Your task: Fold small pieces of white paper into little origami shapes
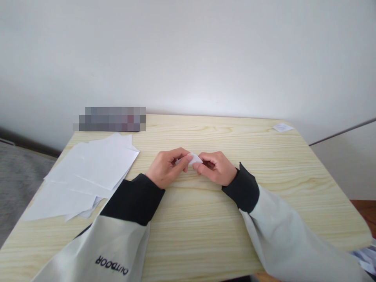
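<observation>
A small folded piece of white paper (194, 158) is held between my two hands, above the middle of the table. My left hand (170, 166) pinches its left part between thumb and fingers, which cover much of it. At its right end, the thumb and index finger of my right hand (216, 167) are closed on the paper. The exact shape of the fold is partly hidden by my fingers.
Several loose white sheets (96, 166) lie overlapping on the left of the wood-grain table (199, 235). Behind them is a blurred-out dark object (110, 119). A small folded white paper (283, 127) lies near the far right corner. A white wall (188, 58) borders the back edge.
</observation>
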Tool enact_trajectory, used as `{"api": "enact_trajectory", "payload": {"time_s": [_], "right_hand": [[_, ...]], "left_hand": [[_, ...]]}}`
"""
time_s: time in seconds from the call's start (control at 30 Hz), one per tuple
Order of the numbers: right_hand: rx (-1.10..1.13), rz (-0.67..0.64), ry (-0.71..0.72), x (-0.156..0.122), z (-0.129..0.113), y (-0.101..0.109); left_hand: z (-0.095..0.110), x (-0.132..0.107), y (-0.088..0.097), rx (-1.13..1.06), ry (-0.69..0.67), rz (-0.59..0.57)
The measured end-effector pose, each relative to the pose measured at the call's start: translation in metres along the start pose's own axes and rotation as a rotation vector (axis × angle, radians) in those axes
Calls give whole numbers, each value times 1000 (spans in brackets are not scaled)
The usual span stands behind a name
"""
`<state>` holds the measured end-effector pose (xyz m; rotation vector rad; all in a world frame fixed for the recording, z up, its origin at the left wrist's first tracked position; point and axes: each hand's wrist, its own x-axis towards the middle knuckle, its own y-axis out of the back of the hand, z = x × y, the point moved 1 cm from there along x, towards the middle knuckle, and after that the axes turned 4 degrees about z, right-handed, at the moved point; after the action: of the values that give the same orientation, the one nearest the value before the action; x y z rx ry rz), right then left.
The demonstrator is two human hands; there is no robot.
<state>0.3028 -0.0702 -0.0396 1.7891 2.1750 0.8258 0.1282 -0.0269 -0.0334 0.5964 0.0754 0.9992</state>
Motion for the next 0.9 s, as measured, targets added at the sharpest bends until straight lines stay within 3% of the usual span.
{"api": "enact_trajectory", "payload": {"time_s": [0.27,0.57,0.73,0.9], "right_hand": [[-21,-64,67,1,2,3],[-18,36,64,1,2,2],[51,55,-30,4,4,2],[33,51,24,4,3,3]], "left_hand": [[-3,0,-3,9,-17,-25],[0,5,-7,34,-26,28],[-2,8,-11,-62,34,6],[-3,8,-10,-163,71,-26]]}}
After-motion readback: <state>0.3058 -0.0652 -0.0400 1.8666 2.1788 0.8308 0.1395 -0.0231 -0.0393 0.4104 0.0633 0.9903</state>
